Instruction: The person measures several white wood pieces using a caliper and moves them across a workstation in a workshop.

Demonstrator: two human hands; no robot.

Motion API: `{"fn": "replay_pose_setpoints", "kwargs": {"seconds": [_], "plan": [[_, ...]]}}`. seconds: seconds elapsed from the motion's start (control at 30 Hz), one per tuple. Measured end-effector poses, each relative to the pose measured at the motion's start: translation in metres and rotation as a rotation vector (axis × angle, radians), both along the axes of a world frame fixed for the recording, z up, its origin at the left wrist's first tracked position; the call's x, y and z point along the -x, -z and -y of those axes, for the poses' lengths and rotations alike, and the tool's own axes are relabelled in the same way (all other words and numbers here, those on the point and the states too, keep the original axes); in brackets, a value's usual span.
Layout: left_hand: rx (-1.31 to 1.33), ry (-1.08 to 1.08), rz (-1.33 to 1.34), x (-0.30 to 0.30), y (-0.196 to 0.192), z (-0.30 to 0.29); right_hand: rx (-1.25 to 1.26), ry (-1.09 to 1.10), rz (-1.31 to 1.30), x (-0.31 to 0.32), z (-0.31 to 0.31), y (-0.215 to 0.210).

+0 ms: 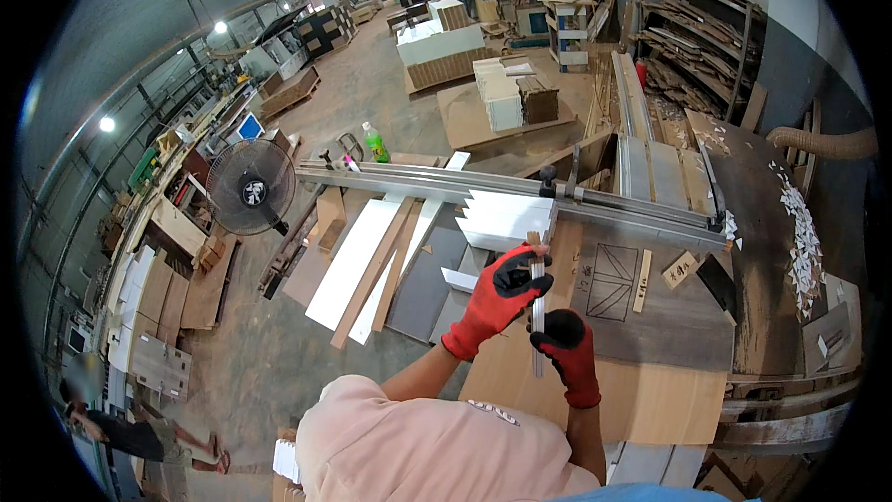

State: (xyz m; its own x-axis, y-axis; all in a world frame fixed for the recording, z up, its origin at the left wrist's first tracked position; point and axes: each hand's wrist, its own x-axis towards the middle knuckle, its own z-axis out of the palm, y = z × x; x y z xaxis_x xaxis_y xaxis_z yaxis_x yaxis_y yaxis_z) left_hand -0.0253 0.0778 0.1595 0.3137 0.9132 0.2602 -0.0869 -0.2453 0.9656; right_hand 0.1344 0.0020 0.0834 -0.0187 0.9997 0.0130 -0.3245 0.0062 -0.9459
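My left hand (506, 293), in a red glove with black palm and fingers, grips the upper part of a small bundle of narrow strips (538, 361), held upright. My right hand (569, 349), gloved the same way, closes on the bundle's lower part. The strips have pale and brown edges; their exact number cannot be made out. Just beyond my left hand lies a stack of white boards (506, 218) with pointed, stepped ends. A small white piece (459, 280) rests beside the left glove. Under my hands spreads a light wood panel (506, 363).
A metal rail (418, 184) crosses behind the white stack. Long white and brown boards (358, 270) lie to the left. A dark board with drawn lines (609, 302) lies right, near white offcuts (799, 232). A fan (251, 188) stands left; another person (139, 432) is at lower left.
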Motion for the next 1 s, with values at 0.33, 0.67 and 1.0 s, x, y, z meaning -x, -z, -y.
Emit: {"fn": "replay_pose_setpoints", "kwargs": {"seconds": [0.33,0.67,1.0], "plan": [[0.061,0.001,0.185,0.001,0.002,0.001,-0.123,0.026,0.037,0.005,-0.002,0.001],[0.136,0.088,0.154,-0.018,0.022,0.001,-0.167,0.130,0.054,-0.012,0.017,0.006],[-0.467,0.359,-0.364,-0.153,0.132,0.018,0.328,0.769,1.500,-0.228,0.044,0.100]]}}
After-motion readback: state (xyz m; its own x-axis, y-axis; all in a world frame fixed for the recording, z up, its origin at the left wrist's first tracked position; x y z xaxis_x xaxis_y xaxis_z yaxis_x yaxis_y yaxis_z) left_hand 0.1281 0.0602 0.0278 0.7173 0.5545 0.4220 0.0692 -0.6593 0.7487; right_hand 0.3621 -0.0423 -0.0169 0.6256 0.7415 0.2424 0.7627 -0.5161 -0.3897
